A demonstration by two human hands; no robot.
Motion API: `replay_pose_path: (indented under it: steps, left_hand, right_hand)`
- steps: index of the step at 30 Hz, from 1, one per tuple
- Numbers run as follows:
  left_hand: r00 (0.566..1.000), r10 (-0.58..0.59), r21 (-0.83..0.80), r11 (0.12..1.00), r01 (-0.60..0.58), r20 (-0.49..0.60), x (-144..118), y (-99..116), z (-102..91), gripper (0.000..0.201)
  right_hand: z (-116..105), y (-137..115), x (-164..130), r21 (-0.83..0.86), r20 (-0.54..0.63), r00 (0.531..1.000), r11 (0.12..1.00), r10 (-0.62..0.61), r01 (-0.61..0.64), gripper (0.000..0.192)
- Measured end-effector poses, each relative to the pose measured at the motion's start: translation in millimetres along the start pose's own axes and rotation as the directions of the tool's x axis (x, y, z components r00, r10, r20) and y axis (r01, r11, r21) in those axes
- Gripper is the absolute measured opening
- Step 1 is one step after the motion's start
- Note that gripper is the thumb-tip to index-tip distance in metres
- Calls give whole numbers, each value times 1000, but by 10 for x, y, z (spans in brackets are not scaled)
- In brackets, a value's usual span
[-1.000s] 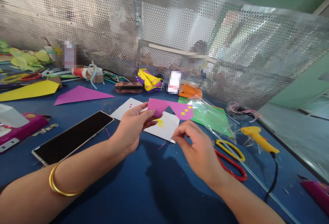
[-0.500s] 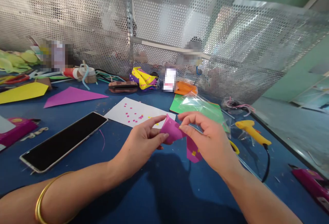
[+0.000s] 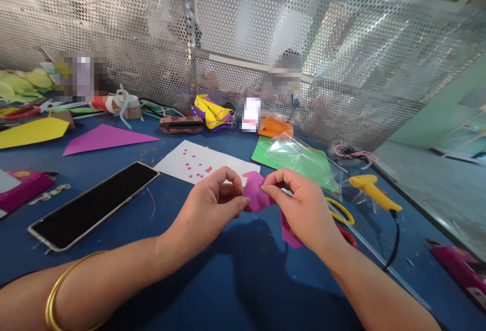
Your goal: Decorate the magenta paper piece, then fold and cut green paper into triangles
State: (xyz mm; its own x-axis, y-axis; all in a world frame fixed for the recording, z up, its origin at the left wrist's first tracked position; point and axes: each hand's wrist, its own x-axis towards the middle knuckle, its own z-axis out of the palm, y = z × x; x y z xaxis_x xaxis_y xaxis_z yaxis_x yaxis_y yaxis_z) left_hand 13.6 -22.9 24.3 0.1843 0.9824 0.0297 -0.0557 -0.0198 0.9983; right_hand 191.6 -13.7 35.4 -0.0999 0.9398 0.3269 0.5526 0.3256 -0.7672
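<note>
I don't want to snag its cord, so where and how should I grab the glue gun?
Probably mid-handle, right hand coming from the near side, left of the cord. The glue gun lies with its handle slanting toward you and right, and the cord leaves the handle's end, so grip short of that. The hand pinches purple paper; free it first.

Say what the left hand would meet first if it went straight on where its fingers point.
Beyond the purple paper it holds, probably the right hand, though depth is hard to judge.
</note>
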Motion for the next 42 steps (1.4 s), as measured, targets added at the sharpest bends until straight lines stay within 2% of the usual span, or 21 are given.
replay_pose_path:
  steps: [3,5,11,23,29,42]
  left_hand:
    - [998,-35,-3,999,35,49,8,2,6,6]
    - [996,-61,-2,998,61,65,18,1,9,11]
    - [998,-53,45,998,54,-24,38,-10,4,9]
    - [999,-51,89,995,49,14,31,-34,-21,10]
    - [998,-39,78,996,42,-40,34,-15,-4,8]
    - [999,-38,72,997,36,17,25,-13,-13,11]
  right_hand:
    - [15,18,-4,-8,0,1000,1000,-2,2,11]
    - [22,24,-7,-9,12,1000,1000,4,-3,11]
    - [48,7,-47,41,-40,995,995,-87,89,10]
    - [138,13,-116,42,-40,993,993,-108,110,11]
    - [68,-8,-85,20,-95,989,993,-112,114,12]
    - [105,20,-111,-20,-32,982,983,-185,184,11]
